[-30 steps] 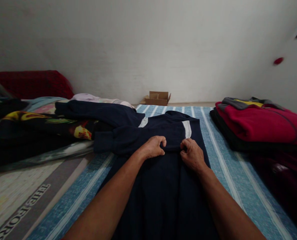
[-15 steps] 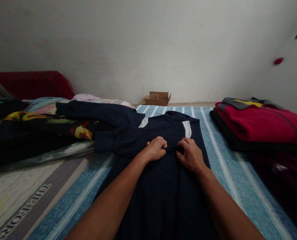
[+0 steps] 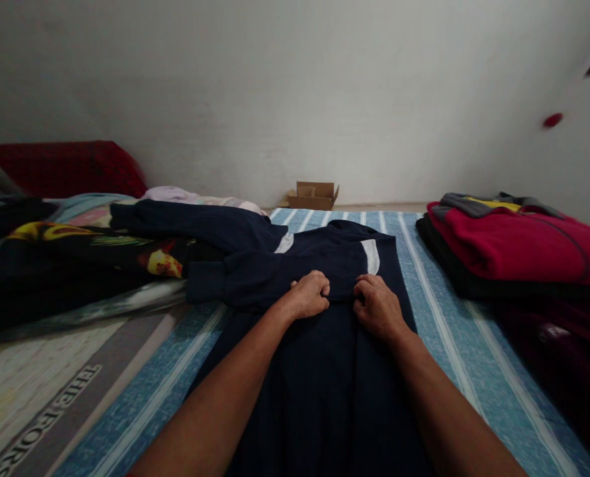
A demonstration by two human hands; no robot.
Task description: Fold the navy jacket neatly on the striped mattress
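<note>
A navy blue long-sleeved top (image 3: 309, 377) with white bands lies in front of me. One sleeve is laid across its body, and the other stretches out to the left. My left hand (image 3: 310, 295) pinches the edge of the crossing sleeve, near the middle of the top. To its right, just below a white band, my right hand (image 3: 378, 305) grips the same sleeve's edge with curled fingers. Both fists rest low against the cloth, a short gap apart, and the fingertips are partly hidden.
Beneath the top spreads a blue striped sheet (image 3: 438, 311). Folded clothes, with a red fleece (image 3: 518, 245) uppermost, are stacked at the right. A patterned black garment (image 3: 91, 248) lies among loose clothes on the left. An open cardboard box (image 3: 314, 195) stands by the wall.
Almost everything stays put. My right hand has shifted very slightly, its fingers a little more curled; my left hand keeps its place on the sleeve.
</note>
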